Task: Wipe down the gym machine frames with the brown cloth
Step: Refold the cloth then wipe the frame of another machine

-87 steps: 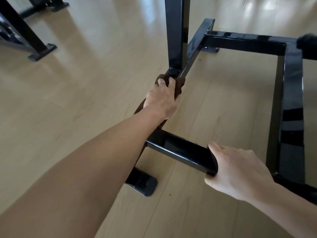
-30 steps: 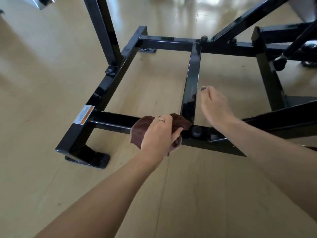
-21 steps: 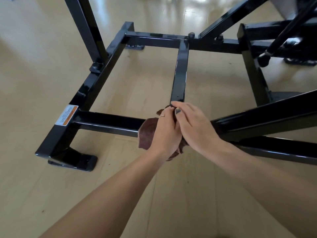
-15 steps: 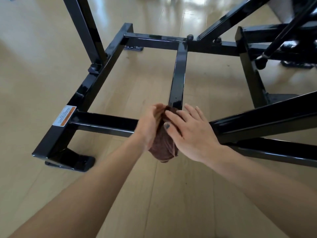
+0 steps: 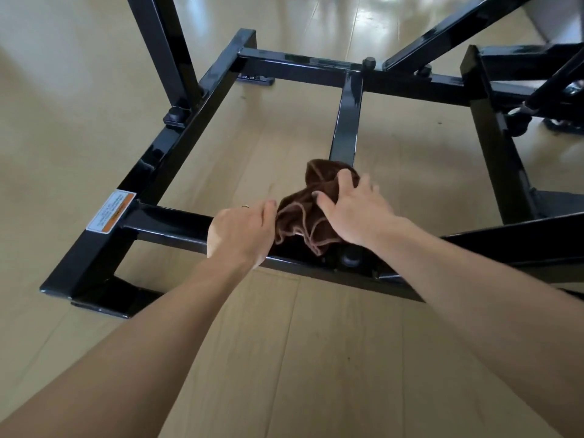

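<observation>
A: Only the head view to go on. Where is the brown cloth (image 5: 311,213)?

B: Bunched up on the near crossbar (image 5: 164,224) of the black machine frame (image 5: 186,134), right where the centre bar (image 5: 346,128) running toward the far side meets it. One end of the cloth laps onto that centre bar.

A: And the hands?

B: The right hand (image 5: 354,213) lies on the right part of the cloth, fingers spread and curled down into the folds, gripping it. The left hand (image 5: 241,233) sits on the crossbar just to the left, its fingertips at the cloth's left edge. They seem to pinch that edge, though I cannot say so for sure.

A: Which step is this, then?

B: I judge the cloth is passing from one hand to the other, or being regathered, at the joint, partway through wiping the base. No stroke is under way.

A: What does the next move call for?

B: Probably the right hand closing firmly on the wad, then drawing it along a bar with steady pressure, the centre bar toward the far side or the near crossbar to the right. The bolt head (image 5: 350,259) below the cloth could snag a loose fold, so a tight bundle helps.

A: Anything else nearby?

B: A warning label (image 5: 111,211) at the near left corner, and pale wood floor (image 5: 284,358) beneath.
</observation>
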`<action>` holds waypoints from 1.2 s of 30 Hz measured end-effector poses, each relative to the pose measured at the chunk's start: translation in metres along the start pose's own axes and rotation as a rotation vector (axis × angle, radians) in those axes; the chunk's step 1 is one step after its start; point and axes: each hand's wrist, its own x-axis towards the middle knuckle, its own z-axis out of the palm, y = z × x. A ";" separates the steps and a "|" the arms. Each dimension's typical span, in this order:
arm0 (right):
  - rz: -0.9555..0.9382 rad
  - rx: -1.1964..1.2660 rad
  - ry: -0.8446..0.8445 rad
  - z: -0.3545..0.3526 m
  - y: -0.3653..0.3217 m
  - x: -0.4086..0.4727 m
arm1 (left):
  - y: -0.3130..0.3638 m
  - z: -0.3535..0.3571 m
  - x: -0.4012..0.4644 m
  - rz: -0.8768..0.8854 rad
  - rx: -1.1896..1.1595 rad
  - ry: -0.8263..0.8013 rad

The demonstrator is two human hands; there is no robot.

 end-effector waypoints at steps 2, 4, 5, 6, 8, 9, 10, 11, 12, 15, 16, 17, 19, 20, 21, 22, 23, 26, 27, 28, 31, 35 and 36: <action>0.060 0.037 0.025 -0.007 -0.003 0.034 | 0.002 0.005 0.002 -0.026 0.053 0.050; 0.106 0.045 0.052 -0.010 -0.010 0.063 | 0.004 0.009 0.001 -0.024 0.137 0.058; 0.123 0.046 0.070 -0.011 -0.013 0.074 | 0.003 0.009 0.001 -0.039 0.150 0.043; 0.136 0.045 0.089 -0.011 -0.016 0.081 | 0.004 0.008 0.001 -0.055 0.143 0.028; 0.143 0.043 0.110 -0.012 -0.020 0.086 | 0.003 0.009 0.003 -0.059 0.164 0.013; 0.135 0.050 0.110 -0.012 -0.020 0.081 | 0.003 0.009 0.003 -0.054 0.176 0.016; 0.120 0.066 0.105 -0.012 -0.018 0.072 | 0.004 0.008 0.003 -0.051 0.183 0.014; 0.100 0.088 0.098 -0.011 -0.015 0.060 | 0.004 0.009 0.002 -0.045 0.176 0.016; 0.077 0.108 0.086 -0.007 -0.012 0.045 | 0.005 0.008 0.001 -0.039 0.166 0.015; 0.005 0.089 0.027 0.010 -0.006 -0.010 | 0.008 0.004 -0.002 -0.065 0.114 0.029; -0.008 0.070 0.006 0.015 -0.005 -0.024 | 0.009 0.003 -0.002 -0.071 0.101 0.028; -0.010 0.058 -0.012 0.018 -0.004 -0.035 | 0.010 0.001 -0.003 -0.082 0.088 0.024; 0.002 0.044 -0.025 0.019 -0.005 -0.039 | 0.012 0.000 -0.005 -0.099 0.061 0.034; 0.010 0.038 -0.016 0.018 -0.006 -0.032 | 0.012 0.001 -0.005 -0.106 0.061 0.046; 0.022 0.035 0.002 0.016 -0.008 -0.022 | 0.012 0.002 -0.006 -0.115 0.063 0.060; 0.037 0.038 0.027 0.013 -0.010 -0.010 | 0.012 0.003 -0.006 -0.123 0.058 0.074; 0.056 0.047 0.055 0.010 -0.011 0.005 | 0.011 0.004 -0.006 -0.121 0.054 0.083; 0.132 0.125 0.104 -0.003 -0.011 0.058 | 0.009 0.007 -0.006 -0.118 0.044 0.105; 0.157 0.152 0.114 -0.008 -0.010 0.075 | 0.008 0.009 -0.006 -0.129 0.032 0.121; 0.180 0.173 0.127 -0.013 -0.008 0.091 | 0.008 0.010 -0.005 -0.146 0.015 0.136; 0.231 0.192 0.173 -0.022 -0.008 0.124 | 0.009 0.013 -0.004 -0.197 -0.040 0.178; 0.252 0.206 0.154 -0.017 -0.014 0.112 | 0.008 0.015 -0.002 -0.219 -0.034 0.151; 0.244 0.204 0.141 -0.014 -0.014 0.098 | 0.009 0.014 -0.002 -0.223 -0.034 0.148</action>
